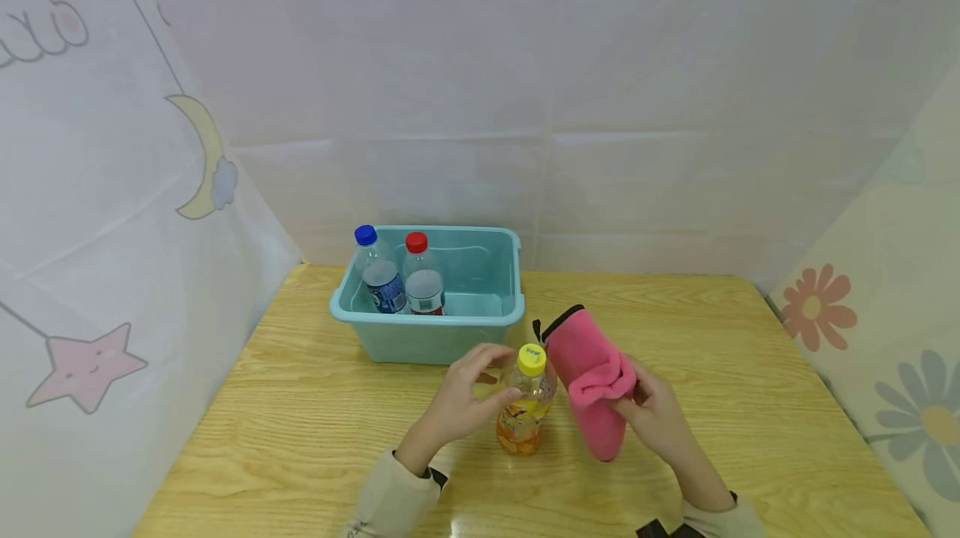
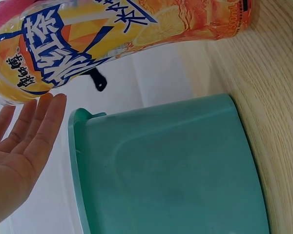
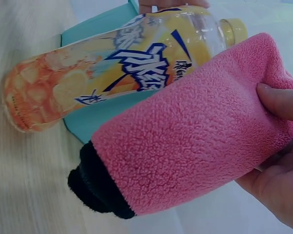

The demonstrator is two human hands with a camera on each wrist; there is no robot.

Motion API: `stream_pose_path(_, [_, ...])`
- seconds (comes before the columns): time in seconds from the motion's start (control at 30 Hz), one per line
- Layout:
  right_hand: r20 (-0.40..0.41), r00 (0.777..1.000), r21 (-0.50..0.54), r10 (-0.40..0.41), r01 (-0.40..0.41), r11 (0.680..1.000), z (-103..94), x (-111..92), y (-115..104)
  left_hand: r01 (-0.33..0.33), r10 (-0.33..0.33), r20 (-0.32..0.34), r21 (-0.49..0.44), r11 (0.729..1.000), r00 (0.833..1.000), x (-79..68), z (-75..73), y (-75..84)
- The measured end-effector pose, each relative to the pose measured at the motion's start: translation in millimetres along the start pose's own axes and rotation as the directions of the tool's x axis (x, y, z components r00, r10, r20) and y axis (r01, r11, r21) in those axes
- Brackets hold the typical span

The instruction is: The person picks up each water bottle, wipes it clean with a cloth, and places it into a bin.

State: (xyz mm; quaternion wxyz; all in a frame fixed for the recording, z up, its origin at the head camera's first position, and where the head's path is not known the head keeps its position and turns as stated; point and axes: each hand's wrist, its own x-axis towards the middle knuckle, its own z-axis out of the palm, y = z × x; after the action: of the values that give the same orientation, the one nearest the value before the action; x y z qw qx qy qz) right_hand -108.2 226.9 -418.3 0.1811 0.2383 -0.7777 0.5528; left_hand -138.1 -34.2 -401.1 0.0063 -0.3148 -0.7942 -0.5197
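Observation:
A yellow-capped bottle of iced tea (image 1: 521,417) with an orange and yellow label stands upright on the table before me. Beside its upper part is my left hand (image 1: 468,400), thumb and fingers spread; in the left wrist view the fairly straight fingertips are right at the bottle's edge. My right hand (image 1: 656,417) grips a folded pink towel (image 1: 577,354) with black trim, just right of the bottle. The thumb (image 3: 278,100) presses into the fleecy towel (image 3: 195,141) in the right wrist view, where the towel overlaps part of the bottle.
Behind the hands, a teal plastic bin (image 1: 427,342) sits on the wooden table (image 1: 262,421). In its left half are a blue-capped bottle (image 1: 384,279), leaning, and a red-capped bottle (image 1: 424,284). A pale printed cloth (image 1: 600,104) hangs around the table's back and sides.

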Motion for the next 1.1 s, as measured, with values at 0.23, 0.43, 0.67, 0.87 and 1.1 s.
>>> stream_pose_path(0.23, [-0.016,0.999,0.027,-0.044,0.044,0.999,2.8,6,-6,0.010,-0.010,0.018,-0.007,1.000,1.000,1.9,-1.4,2.4])
stream_pose_path(0.43, [-0.029,0.997,0.066,-0.065,0.067,0.996,10.3,10,-9,-0.033,0.033,-0.003,-0.013,0.999,0.999,2.7,3.3,-17.4])
stream_pose_path(0.67, [0.024,0.998,0.092,-0.055,0.053,0.994,20.6,12,-6,-0.042,0.041,-0.013,-0.065,0.997,0.999,1.8,2.6,-20.2])
stream_pose_path(0.87, [0.054,0.999,0.111,-0.002,-0.004,0.994,22.3,12,-3,-0.006,0.006,-0.004,-0.123,0.992,1.000,1.2,3.5,-22.3])
stream_pose_path(1.1, [0.105,0.988,0.146,0.112,-0.126,0.981,22.4,11,5,0.027,-0.026,0.010,-0.153,0.988,1.000,1.9,1.8,-13.9])
